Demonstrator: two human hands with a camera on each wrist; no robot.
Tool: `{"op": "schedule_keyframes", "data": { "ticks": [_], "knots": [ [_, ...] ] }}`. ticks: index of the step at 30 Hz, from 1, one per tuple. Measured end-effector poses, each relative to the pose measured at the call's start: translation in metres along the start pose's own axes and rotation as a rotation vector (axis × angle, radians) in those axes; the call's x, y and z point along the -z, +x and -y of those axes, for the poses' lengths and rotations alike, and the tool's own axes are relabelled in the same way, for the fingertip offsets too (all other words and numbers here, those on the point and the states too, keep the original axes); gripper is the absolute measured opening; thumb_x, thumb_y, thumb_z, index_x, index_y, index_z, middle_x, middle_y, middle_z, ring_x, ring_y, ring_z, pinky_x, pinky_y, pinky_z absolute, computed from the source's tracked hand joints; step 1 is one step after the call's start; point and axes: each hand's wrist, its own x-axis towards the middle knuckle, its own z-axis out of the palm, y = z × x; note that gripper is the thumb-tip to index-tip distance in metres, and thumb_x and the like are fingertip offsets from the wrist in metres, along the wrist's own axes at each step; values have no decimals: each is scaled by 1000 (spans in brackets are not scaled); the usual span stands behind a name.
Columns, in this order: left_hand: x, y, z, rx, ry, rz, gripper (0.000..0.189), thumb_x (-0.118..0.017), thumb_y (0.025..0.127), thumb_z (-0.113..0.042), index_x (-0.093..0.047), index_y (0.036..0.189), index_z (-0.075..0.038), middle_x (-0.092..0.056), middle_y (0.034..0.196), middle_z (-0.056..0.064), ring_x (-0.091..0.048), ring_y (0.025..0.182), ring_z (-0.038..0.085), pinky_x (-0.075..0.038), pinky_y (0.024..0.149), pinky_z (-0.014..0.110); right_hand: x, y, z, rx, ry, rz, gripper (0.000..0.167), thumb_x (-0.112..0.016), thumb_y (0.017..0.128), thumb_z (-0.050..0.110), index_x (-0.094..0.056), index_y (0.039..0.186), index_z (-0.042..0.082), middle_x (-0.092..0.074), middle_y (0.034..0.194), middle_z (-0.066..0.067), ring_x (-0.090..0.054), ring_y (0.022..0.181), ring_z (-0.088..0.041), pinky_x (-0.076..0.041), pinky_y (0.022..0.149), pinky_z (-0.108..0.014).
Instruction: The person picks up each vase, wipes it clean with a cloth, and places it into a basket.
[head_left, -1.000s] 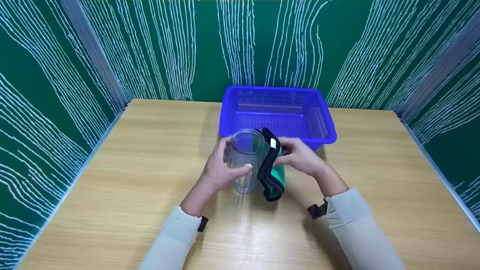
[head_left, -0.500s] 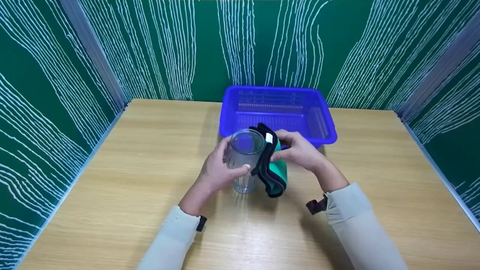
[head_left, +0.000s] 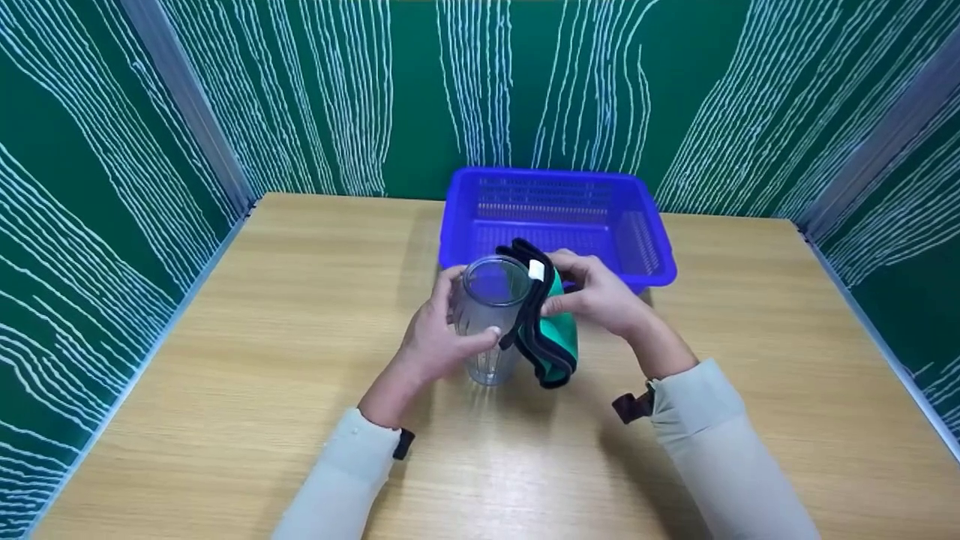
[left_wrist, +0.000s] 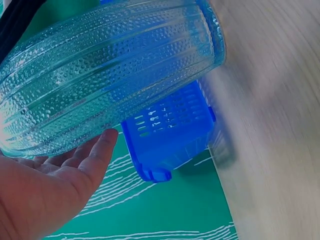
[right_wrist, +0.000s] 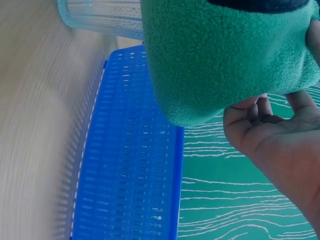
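A tall clear glass vase point(head_left: 487, 349) with ribbed, dimpled sides stands upright in front of the basket, its round mouth facing up. My left hand point(head_left: 433, 334) holds it from the left, thumb across the near side. The left wrist view shows the vase point(left_wrist: 115, 70) close up, with my left hand point(left_wrist: 60, 185) against its side. In my right hand point(head_left: 600, 300) is a folded green cloth point(head_left: 561, 330) with black edging and a white tag, held against or close to the vase's right side. The fuzzy cloth point(right_wrist: 220, 65) covers part of my right fingers in the right wrist view.
A blue plastic basket point(head_left: 660, 279) with slotted walls stands just behind both hands, near the back of the wooden table point(head_left: 315, 300). Green panels point(head_left: 420, 90) with white wavy lines close off the back and the sides.
My right hand has shifted the cloth upward along the vase, toward the basket. The left hand and the vase have hardly moved.
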Motion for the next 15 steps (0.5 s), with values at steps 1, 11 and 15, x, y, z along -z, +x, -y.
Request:
{"op": "schedule_keyframes", "data": {
  "ticks": [1, 11, 15],
  "knots": [
    [1, 0, 0, 6, -4, 3, 80, -80, 72, -39, -31, 136, -43, -49, 139, -5, -47, 131, 20, -41, 108, 45, 0, 0, 0, -2, -2, 1, 42, -77, 80, 15, -66, 120, 13, -60, 114, -7, -47, 108, -27, -38, 96, -44],
    [8, -1, -6, -27, 75, -55, 83, -82, 69, -39, -43, 142, -26, -43, 144, -5, -45, 129, 16, -43, 107, 39, 0, 0, -8, -9, -50, 3, 27, -75, 83, 18, -69, 108, 10, -57, 101, -6, -49, 101, -26, -41, 91, -41],
    [9, -2, -9, -37, 95, -62, 81, -83, 68, -40, -47, 140, -25, -50, 133, -4, -53, 117, 16, -51, 99, 38, -1, -2, -10, -25, -64, -3, 26, -75, 82, 18, -70, 106, 9, -57, 100, -4, -50, 100, -24, -43, 91, -38]
  ]
}}
